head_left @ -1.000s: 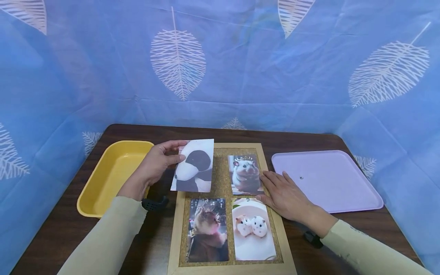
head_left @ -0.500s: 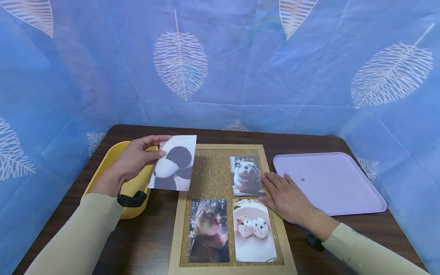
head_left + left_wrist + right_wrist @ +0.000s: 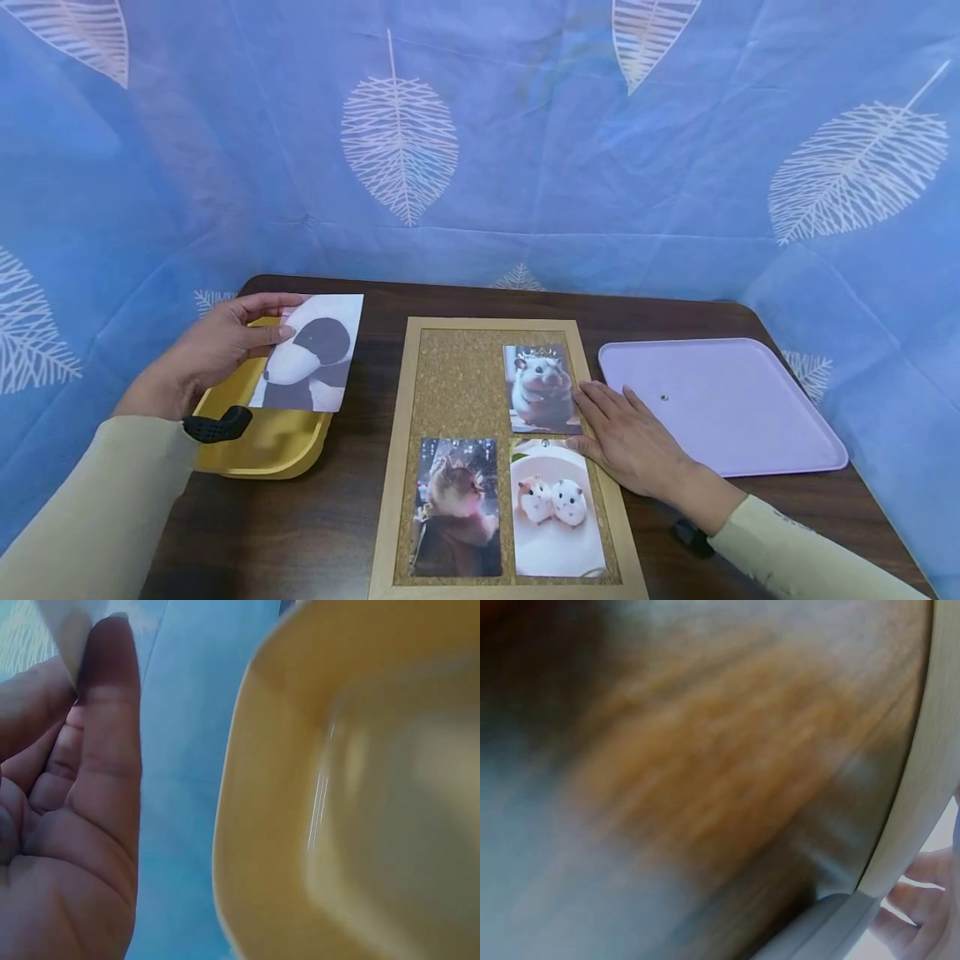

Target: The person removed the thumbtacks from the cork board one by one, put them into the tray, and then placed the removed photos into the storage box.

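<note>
My left hand pinches the left edge of a photo print showing a black-and-white plush-like animal, held over the yellow tray. In the left wrist view, thumb and fingers meet at a pale corner of the print, beside the tray's wall. My right hand rests with fingers extended on the right side of the wood-framed corkboard. On the cork lie a crowned-hamster photo, a two-hamster photo and a darker animal photo.
A lilac tray stands right of the corkboard, with a small metallic pin-like piece on it. The dark wooden table backs onto a blue leaf-print cloth. The right wrist view is mostly blurred.
My left hand has carried the plush-animal photo leftward, from over the corkboard to over the yellow tray, baring the upper-left cork. My right hand stays on the board's edge.
</note>
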The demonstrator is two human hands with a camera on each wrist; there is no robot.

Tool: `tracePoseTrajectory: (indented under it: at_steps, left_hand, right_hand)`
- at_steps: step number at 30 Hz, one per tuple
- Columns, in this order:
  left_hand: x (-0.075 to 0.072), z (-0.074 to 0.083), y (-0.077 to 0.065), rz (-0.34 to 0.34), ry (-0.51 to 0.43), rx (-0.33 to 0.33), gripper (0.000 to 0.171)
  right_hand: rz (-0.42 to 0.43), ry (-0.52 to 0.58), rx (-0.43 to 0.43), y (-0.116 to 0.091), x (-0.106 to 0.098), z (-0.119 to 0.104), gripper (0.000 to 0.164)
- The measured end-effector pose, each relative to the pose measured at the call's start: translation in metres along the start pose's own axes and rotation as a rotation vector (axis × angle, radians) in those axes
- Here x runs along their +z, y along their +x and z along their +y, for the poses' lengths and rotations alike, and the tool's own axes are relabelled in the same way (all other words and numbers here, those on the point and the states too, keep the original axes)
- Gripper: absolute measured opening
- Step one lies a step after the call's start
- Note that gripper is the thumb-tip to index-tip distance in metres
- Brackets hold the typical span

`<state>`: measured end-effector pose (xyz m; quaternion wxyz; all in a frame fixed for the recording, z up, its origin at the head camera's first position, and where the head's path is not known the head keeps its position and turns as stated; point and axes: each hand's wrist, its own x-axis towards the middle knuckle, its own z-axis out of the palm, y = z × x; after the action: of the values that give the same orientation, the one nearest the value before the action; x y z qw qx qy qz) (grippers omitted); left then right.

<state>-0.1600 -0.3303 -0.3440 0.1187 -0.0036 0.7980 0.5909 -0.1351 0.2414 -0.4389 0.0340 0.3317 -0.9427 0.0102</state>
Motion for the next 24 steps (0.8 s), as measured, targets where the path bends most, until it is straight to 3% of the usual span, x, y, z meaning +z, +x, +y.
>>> tracePoseTrajectory:
  at_steps: [10, 16, 24]
  left_hand:
    - [-0.031, -0.015, -0.008, -0.017, 0.151, -0.058, 0.06]
    - [-0.033, -0.022, -0.006, -0.047, 0.161, -0.106, 0.059]
    - [-0.037, -0.029, -0.006, -0.046, 0.228, -0.12, 0.06]
  right_hand:
    - [-0.008, 0.01, -0.007, -0.001, -0.003, -0.001, 0.07]
    - [-0.021, 0.016, -0.005, -0.001, -0.002, 0.0, 0.074]
    - [-0.043, 0.039, -0.03, -0.004, 0.002, 0.0, 0.078]
